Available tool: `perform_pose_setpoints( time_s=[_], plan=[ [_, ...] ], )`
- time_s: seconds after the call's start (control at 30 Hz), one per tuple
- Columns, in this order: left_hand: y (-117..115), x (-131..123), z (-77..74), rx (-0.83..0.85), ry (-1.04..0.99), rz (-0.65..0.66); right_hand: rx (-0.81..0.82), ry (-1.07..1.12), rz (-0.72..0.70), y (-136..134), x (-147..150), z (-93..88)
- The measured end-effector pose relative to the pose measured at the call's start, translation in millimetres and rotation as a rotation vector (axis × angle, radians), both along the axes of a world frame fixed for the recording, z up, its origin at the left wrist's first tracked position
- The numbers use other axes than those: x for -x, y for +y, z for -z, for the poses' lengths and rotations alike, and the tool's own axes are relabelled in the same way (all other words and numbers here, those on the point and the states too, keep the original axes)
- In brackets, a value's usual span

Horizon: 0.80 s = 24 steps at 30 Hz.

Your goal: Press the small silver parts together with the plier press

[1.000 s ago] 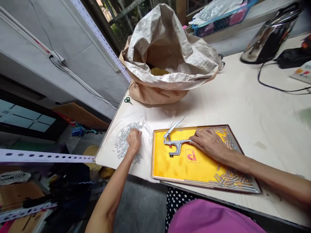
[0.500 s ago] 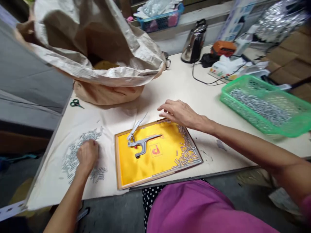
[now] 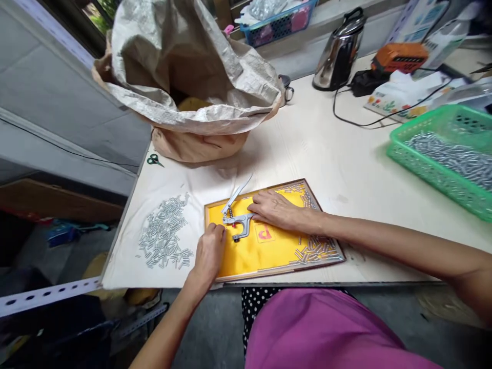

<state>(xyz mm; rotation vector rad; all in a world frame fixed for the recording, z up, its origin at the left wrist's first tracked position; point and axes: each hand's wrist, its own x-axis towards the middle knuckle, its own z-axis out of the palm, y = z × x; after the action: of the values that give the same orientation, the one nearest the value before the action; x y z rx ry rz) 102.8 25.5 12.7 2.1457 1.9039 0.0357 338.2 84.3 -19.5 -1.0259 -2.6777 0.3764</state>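
Observation:
A wooden-framed tray (image 3: 215,279) with a yellow lining lies at the table's near edge. Grey metal pliers (image 3: 235,218) rest on its left part. My right hand (image 3: 273,208) lies on the pliers' handle, fingers curled over it. My left hand (image 3: 208,252) sits at the tray's left edge, fingers pinched together just below the pliers' head; what they hold is too small to see. A heap of small metal pins (image 3: 164,236) lies on the table left of the tray. More pins (image 3: 313,251) are piled in the tray's right corner.
A big woven sack (image 3: 192,77) stands at the back left, green scissors (image 3: 154,160) beside it. A green basket (image 3: 442,159) full of pins is at the right. A kettle (image 3: 338,51), a cable and a blue basket (image 3: 277,23) are at the back.
My left hand left the loose pin heap and came right to the tray's edge by the pliers. My right hand came down from beyond the tray onto the pliers' handle.

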Motion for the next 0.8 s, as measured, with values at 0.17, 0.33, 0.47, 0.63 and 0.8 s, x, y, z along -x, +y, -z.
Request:
perform_pose_setpoints(
  time_s=[0.17, 0.33, 0.47, 0.63, 0.8],
  plan=[
    [-9, 5, 10.5, 0.08, 0.103, -0.018, 0.037, -0.079, 0.009, 1, 8, 9.9],
    [-7, 7, 13.9, 0.158, -0.552, -0.372, 0.014, -0.051, 0.03, -4, 11, 18.1],
    [-6, 2, 16.7, 0.285, -1.021, -0.627, 0.026, -0.027, 0.022, -6, 12, 20.4],
    [-5, -4, 20.8, 0.288, -1.066, -0.652, 0.024, -0.027, 0.022, -5, 13, 20.8],
    [1, -4, 19.2, 0.347, -1.032, -0.655, 0.034, -0.065, 0.017, -6, 12, 14.0]
  ],
)
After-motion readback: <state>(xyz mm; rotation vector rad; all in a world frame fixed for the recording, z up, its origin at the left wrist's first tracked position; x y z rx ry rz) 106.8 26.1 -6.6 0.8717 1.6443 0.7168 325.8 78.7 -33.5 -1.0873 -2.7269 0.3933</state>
